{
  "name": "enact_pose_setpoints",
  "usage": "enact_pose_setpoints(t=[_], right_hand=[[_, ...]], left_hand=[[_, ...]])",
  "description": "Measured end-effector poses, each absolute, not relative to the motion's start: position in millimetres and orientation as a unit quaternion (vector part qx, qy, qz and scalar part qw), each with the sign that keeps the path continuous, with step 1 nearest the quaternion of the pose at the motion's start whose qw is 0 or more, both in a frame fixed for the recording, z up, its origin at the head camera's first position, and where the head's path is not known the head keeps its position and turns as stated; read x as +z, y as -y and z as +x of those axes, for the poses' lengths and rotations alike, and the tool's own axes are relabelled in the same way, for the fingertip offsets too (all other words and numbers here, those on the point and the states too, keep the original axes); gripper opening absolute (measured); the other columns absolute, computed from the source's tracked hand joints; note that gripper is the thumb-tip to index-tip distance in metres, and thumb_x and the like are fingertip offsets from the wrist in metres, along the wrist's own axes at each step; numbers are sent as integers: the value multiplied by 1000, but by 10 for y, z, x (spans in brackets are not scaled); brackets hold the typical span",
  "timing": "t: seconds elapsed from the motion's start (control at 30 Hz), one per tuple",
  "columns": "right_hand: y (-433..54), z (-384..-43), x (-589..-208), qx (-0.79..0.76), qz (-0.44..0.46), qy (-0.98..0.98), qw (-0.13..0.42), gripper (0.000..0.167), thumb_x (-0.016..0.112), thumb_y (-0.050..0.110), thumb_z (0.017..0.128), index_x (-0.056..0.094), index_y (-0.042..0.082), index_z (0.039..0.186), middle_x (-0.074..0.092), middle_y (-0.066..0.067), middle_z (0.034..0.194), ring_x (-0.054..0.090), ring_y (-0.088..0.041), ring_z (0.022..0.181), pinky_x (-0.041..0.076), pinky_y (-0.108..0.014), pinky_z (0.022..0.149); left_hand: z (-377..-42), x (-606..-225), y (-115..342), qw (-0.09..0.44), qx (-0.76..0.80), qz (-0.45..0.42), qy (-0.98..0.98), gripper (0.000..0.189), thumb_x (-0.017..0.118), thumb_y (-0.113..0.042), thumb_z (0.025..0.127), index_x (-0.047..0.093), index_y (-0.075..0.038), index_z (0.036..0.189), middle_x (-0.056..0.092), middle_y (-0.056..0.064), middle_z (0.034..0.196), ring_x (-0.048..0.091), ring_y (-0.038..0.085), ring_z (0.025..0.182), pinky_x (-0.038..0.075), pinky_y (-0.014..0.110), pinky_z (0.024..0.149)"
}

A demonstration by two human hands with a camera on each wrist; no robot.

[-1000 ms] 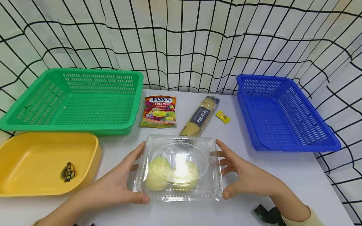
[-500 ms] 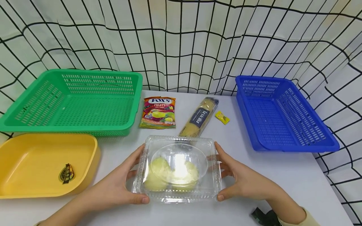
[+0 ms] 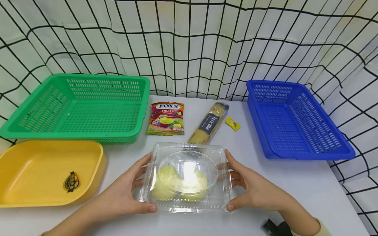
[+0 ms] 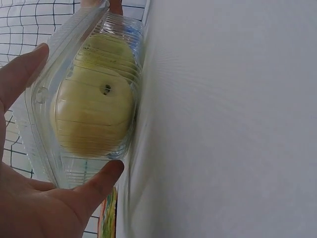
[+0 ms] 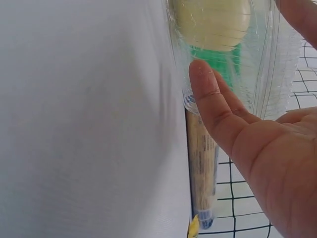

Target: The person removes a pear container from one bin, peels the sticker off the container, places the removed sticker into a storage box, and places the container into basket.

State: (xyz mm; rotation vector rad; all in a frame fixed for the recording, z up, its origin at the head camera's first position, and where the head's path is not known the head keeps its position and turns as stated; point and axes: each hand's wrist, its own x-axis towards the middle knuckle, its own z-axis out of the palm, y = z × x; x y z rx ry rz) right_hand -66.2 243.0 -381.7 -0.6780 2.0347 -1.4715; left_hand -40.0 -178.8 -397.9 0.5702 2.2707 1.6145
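Note:
A clear plastic clamshell box (image 3: 217, 196) lies on the white table with its lid down. Through its walls show two round, pale green fruits (image 3: 163, 188); in the left wrist view the nearer fruit (image 4: 94, 114) has a small dark spot at its end. My left hand (image 3: 127, 193) grips the box's left side, thumb at the near corner and fingers along the side. On the opposite side my right hand (image 3: 251, 190) holds it, thumb at the near right corner and fingers spread along the wall.
Behind the box lie a Fox's candy bag (image 3: 166, 118), a pasta packet (image 3: 208, 124) and a small yellow sachet (image 3: 232, 124). A green basket (image 3: 71, 136) and a yellow tub (image 3: 97, 164) stand left, a blue basket (image 3: 307, 155) right. Gridded cloth walls the table.
My right hand has moved left onto the box, its thumb now at the near right corner. My left hand and the box have stayed in place.

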Motion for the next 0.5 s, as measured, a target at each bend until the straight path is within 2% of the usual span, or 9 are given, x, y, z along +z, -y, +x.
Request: enact_pose_setpoints(t=[0.33, 0.5], right_hand=[[-2445, -659, -3778, -552, -261, -746, 263, 144, 99, 12, 79, -7, 23, 176, 41, -15, 167, 57, -28, 142, 55, -32, 108], [-2439, -667, -3739, -568, -264, -734, 262, 142, 98, 8, 80, -6, 24, 176, 40, -18, 167, 57, -31, 142, 55, -34, 109]], left_hand=[[-376, -3986, 1772, 140, 573, 203, -781, 131, 103, -19, 77, 18, -31, 176, 33, 17, 174, 47, 50, 149, 47, 22, 112], [-368, -3939, 1779, 137, 568, 200, -786, 130, 102, -22, 78, 17, -29, 176, 28, 15, 177, 44, 50, 150, 48, 21, 112]])
